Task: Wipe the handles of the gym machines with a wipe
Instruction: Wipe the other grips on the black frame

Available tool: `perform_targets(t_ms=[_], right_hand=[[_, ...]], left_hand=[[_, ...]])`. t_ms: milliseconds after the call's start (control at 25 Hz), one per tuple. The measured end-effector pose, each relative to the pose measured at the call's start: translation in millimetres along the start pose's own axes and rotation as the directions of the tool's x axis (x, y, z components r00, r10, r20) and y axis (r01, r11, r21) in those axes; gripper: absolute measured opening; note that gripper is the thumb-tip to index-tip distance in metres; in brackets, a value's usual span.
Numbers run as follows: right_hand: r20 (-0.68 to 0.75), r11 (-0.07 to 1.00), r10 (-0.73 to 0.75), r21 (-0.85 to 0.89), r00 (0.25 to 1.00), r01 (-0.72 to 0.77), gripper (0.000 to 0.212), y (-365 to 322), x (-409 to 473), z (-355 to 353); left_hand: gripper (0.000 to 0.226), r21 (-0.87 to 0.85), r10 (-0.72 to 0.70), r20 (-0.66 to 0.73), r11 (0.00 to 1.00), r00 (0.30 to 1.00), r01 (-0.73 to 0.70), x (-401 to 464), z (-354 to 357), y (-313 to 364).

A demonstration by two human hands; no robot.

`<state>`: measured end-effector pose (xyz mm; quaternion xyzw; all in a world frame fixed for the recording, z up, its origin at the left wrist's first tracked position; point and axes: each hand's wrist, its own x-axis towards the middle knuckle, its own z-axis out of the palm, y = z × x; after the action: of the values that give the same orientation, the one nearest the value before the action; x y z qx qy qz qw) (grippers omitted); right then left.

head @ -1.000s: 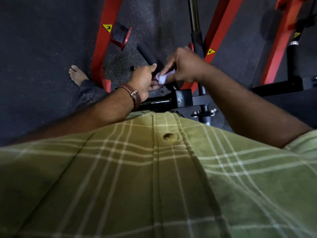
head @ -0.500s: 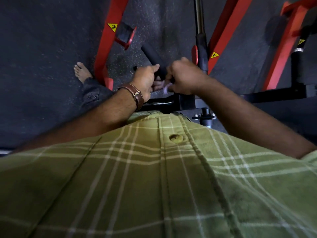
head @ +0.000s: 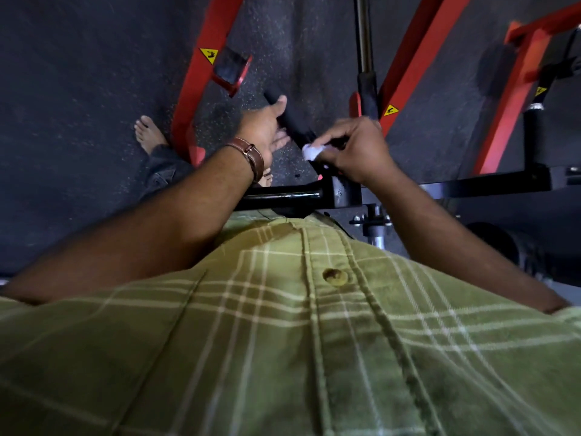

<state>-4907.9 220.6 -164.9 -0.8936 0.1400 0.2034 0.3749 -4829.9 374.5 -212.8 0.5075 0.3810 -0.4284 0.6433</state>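
Wipe (head: 311,151) sits as a small white wad at the lower end of the black padded handle (head: 290,119), pressed there by the right hand (head: 358,149), whose fingertips pinch it against the foam; that grip is clamped on the wipe; the handle itself runs diagonally from the black crossbar (head: 283,194) at 6 o'clock up toward 11 o'clock, ending near a red bracket (head: 231,70).

Left hand (head: 267,127) lies alongside the upper half of the handle at its 9 o'clock side, fingers spread and fairly straight, thumb reaching toward the tip; its grip is apart, steadying more than holding; a brown strapped watch (head: 251,155) circles that wrist.

Step in hand, as I judge it, is the wiping of this 1 handle, with the wad at the base and most of the foam above it apparently not yet covered; the next move calls for sliding the wipe up the handle toward 11 o'clock, with the fingers curled round the foam so the far side is reached too, and for the left hand to give way or shift to the tip.

Beyond, red frame rails (head: 195,89) slope over the dark speckled floor (head: 78,89); a second black handle (head: 367,89) stands at 12 o'clock; a bare foot (head: 147,133) shows at 9 o'clock; a green plaid shirt (head: 283,341) fills the foreground.
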Motion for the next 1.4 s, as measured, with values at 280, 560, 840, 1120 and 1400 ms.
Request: perform_targets(t_ms=[280,560,840,1120,1400], right_hand=[[-0.007,0.976,-0.017,-0.217,1.0,0.015,0.01,-11,16,-1],[-0.031,0.861,0.33,0.42,0.943,-0.287,0.022,-5,30,17],[0.401,0.409,0.506,0.668,0.764,-0.622,0.028,8,22,22],[0.21,0.671,0.358,0.62,0.91,-0.406,0.015,23,11,9],[-0.131,0.998,-0.052,0.036,0.99,0.057,0.012,-16,62,24]], left_hand=[[0.016,-0.088,0.055,-0.05,0.994,0.997,-0.059,6,0,-7],[0.016,-0.141,0.047,-0.021,0.989,0.999,-0.05,6,-2,-13],[0.018,-0.157,0.042,-0.01,0.987,0.999,-0.043,8,-4,-12],[0.037,-0.175,-0.035,0.065,0.983,0.997,0.046,10,-6,-7],[0.02,-0.285,-0.053,0.038,0.956,0.998,0.062,14,-6,-5]])
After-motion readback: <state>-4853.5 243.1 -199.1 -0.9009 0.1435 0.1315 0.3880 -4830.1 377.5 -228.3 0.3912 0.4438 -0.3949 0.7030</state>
